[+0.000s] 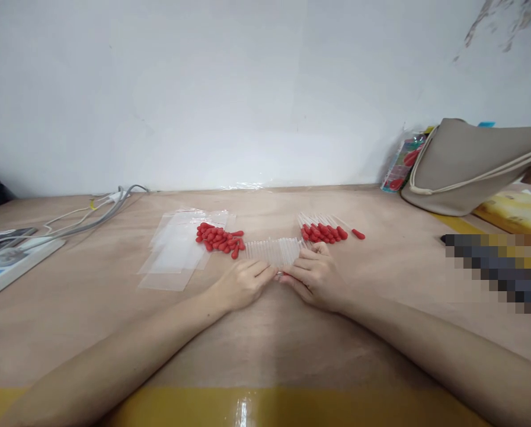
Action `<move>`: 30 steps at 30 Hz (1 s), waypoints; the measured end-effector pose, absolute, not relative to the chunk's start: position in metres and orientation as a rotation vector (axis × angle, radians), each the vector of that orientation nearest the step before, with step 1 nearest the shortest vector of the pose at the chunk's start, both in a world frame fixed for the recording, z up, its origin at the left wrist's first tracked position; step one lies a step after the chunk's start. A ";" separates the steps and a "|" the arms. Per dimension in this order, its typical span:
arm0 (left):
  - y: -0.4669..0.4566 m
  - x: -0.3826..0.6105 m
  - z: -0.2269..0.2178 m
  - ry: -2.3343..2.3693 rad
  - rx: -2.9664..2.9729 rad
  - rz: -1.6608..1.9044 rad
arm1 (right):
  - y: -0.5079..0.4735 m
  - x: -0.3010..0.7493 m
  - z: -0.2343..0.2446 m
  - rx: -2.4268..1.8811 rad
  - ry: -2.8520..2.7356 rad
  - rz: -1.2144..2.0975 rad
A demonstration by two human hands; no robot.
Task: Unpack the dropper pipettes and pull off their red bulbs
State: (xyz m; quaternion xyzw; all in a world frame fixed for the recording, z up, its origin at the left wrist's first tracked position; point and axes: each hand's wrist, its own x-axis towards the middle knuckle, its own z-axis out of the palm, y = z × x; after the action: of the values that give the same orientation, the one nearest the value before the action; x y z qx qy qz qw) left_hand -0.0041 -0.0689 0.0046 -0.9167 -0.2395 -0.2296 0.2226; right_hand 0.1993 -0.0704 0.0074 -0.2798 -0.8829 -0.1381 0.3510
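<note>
My left hand [250, 284] and my right hand [316, 276] meet at the middle of the table, fingertips pinched together. Between them shows a sliver of a thin clear dropper tube [280, 273], mostly covered by the fingers. Just beyond the hands lies a row of clear dropper tubes [269, 252], side by side. To its left is a pile of loose red rubber bulbs [218, 238], partly on flat clear plastic bags [172, 252]. Behind my right hand lie several droppers [323, 230], red bulbs toward me and pale tubes pointing away. One more red-bulbed dropper [358, 234] lies at their right edge.
A power strip [21, 270] with cables [101, 216] occupies the left side. On the right stand a grey bag [470, 166] with cord handles and a colourful plastic packet [402, 163]. A pixelated dark object [501, 270] lies before them. A white wall [248, 95] bounds the table's back.
</note>
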 end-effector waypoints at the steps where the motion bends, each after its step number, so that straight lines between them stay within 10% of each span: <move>1: -0.069 -0.005 0.005 -0.654 -2.533 -0.631 | -0.071 0.200 0.008 -0.705 -2.281 -0.384; 15: -0.077 -0.005 0.004 -0.804 -2.668 -0.761 | -0.065 0.209 0.003 -0.398 -2.250 -0.729; 30: -0.077 -0.044 0.009 -0.993 -2.480 -0.855 | -0.044 0.255 -0.004 -0.776 -2.133 -0.193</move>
State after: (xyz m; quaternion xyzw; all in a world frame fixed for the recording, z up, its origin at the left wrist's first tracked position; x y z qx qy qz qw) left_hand -0.0444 -0.0768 0.0094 -0.8716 -0.3491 -0.3007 0.1674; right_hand 0.2550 -0.0441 -0.0043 -0.3095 -0.8504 -0.0770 0.4183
